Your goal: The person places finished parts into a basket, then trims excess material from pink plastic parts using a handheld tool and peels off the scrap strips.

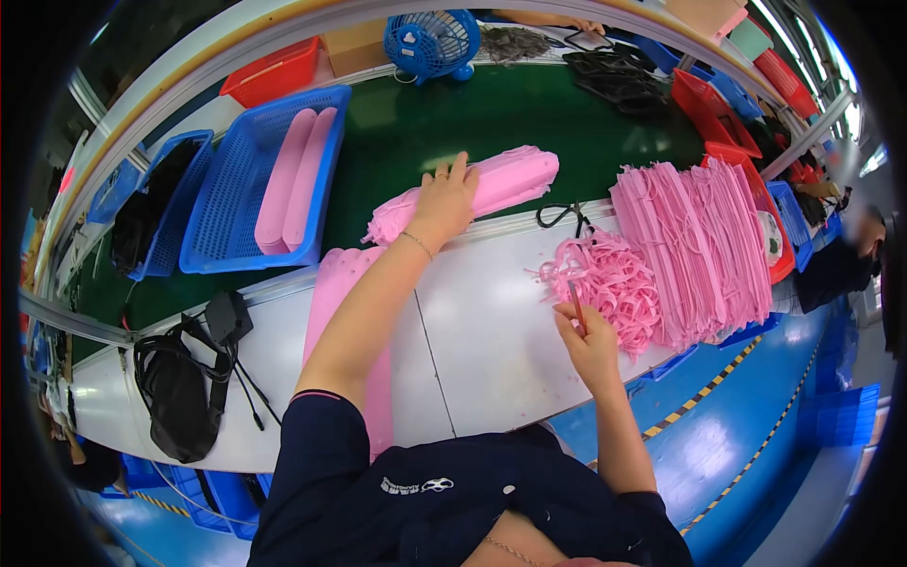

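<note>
My left hand (449, 198) lies with its fingers spread on top of a rolled pink fabric bundle (515, 180), at the edge of the green belt. Between the fingers of my right hand (593, 352) is a thin red pen-like tool (575, 308), held upright; its exact kind is unclear. Just beyond that hand is a tangled heap of pink strips (605, 288). To its right stands a large stack of pink fabric pieces (694, 255). A long flat pink piece (378, 406) lies partly under my left forearm.
Two long pink pieces (295, 180) lie in a blue basket (222, 189). A black bag (178, 397) with cables sits on the white table at left. Behind the belt stands a blue fan (432, 45). Black straps (624, 83) and another person's hand (588, 25) are at the back.
</note>
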Available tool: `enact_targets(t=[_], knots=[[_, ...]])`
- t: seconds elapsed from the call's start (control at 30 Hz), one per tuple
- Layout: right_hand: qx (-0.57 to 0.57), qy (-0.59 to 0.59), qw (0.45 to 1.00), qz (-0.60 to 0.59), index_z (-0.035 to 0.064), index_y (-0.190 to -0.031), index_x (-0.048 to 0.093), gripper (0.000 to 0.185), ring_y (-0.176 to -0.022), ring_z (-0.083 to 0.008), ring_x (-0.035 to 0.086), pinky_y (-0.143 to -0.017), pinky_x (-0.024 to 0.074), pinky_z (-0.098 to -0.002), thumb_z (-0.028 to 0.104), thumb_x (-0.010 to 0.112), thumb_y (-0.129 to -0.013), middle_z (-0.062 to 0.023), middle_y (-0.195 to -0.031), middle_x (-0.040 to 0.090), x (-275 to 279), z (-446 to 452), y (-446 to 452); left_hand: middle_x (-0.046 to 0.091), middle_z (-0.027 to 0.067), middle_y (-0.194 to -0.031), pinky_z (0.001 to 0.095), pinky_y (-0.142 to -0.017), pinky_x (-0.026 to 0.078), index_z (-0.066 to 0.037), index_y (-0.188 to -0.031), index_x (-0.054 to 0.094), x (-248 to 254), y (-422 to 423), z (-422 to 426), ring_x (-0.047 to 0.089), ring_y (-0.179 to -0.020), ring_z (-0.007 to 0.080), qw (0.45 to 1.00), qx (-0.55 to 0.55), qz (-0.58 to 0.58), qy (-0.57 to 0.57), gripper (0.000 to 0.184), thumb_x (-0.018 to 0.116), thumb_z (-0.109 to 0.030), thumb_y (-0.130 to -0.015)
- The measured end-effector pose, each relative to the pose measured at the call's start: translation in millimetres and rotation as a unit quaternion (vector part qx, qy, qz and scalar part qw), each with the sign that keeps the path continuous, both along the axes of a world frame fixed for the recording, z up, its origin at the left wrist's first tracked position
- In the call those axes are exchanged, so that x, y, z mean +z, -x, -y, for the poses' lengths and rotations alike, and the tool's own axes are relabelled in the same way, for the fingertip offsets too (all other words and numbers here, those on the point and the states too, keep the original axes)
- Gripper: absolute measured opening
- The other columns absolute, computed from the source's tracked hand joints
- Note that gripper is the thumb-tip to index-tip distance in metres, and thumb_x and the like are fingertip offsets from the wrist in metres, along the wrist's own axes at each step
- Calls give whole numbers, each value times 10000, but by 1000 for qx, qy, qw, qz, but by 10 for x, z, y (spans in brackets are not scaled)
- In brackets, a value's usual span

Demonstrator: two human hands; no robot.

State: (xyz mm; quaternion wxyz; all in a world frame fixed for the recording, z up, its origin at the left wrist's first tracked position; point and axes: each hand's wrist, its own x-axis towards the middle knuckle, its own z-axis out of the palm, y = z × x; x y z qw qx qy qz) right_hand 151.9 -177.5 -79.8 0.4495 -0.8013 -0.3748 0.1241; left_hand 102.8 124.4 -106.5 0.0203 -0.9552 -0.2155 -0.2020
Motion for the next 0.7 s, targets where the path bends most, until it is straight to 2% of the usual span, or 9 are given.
enact_targets(t=[0.03, 0.1, 0.37, 0.43, 0.5, 0.53, 0.6, 0.63, 0.7], knots=[[-3, -10, 1000, -15, 15, -961, 655, 166, -571, -115, 479, -525, 386, -248, 96, 635, -818, -69, -772, 613, -11, 4, 14, 433, 166, -1309, 486, -913, 406, -41, -1216, 501, -15, -2, 47, 459, -1168, 350, 1000, 4, 0, 2, 465, 590, -135, -769], [-2, -8, 999, -38, 19, -961, 657, 167, -560, -100, 457, -513, 373, -242, 99, 638, -816, -55, -765, 611, -26, 1, 46, 494, 151, -1198, 492, -892, 401, -41, -1158, 525, -34, 42, 119, 477, -1114, 314, 984, -33, 55, -166, 370, 542, -102, -793], [15, -17, 997, -72, 18, -966, 662, 168, -547, -73, 432, -510, 362, -225, 117, 632, -834, -20, -757, 607, -46, -27, 153, 533, 113, -955, 424, -785, 447, -37, -1002, 540, -183, -70, 200, 529, -887, 268, 990, -40, 94, -98, 248, 548, -77, -757], [15, -23, 977, -212, 4, -970, 662, 177, -497, -52, 414, -451, 327, -210, 137, 605, -869, -18, -768, 609, 65, -31, 177, 533, 103, -909, 402, -759, 460, -42, -984, 541, -105, -43, 256, 542, -845, 272, 990, -39, 109, -79, 231, 553, -65, -754], [13, -52, 954, -295, -9, -1006, 644, 206, -463, -36, 384, -415, 292, -202, 149, 588, -887, -17, -766, 600, 167, -9, 111, 561, 129, -971, 358, -761, 476, -30, -1105, 533, 61, 28, 300, 574, -855, 267, 991, -70, 44, 106, 373, 584, -64, -737], [11, -79, 922, -379, -22, -1043, 627, 235, -429, -21, 354, -378, 258, -194, 161, 570, -905, -15, -763, 591, 200, 10, 84, 561, 129, -971, 358, -761, 476, -30, -1105, 533, 236, 100, 364, 574, -855, 267, 990, -75, 44, 107, 373, 584, -64, -737], [-7, -142, 901, -409, -33, -1094, 594, 272, -407, -11, 316, -357, 225, -191, 168, 562, -914, -16, -755, 579, 245, -23, -3, 565, 131, -1093, 327, -836, 460, -41, -1278, 450, 676, 321, 555, 567, -975, 226, 853, -209, 122, 463, 593, 615, -95, -710], [-19, -206, 877, -434, -45, -1145, 562, 313, -385, 0, 279, -337, 191, -188, 175, 553, -922, -17, -747, 567, 275, -54, -56, 565, 131, -1093, 327, -836, 460, -41, -1278, 450, 874, 456, 666, 567, -975, 226, 851, -214, 118, 466, 593, 615, -95, -710], [-22, -261, 859, -440, -37, -1089, 567, 275, -381, -4, 268, -334, 187, -185, 188, 541, -934, -8, -695, 533, 440, -130, -82, 527, 104, -1195, 285, -896, 416, -48, -1365, 361, 1121, 723, 883, 523, -1054, 177, 706, -222, 47, 672, 745, 641, -121, -678]])
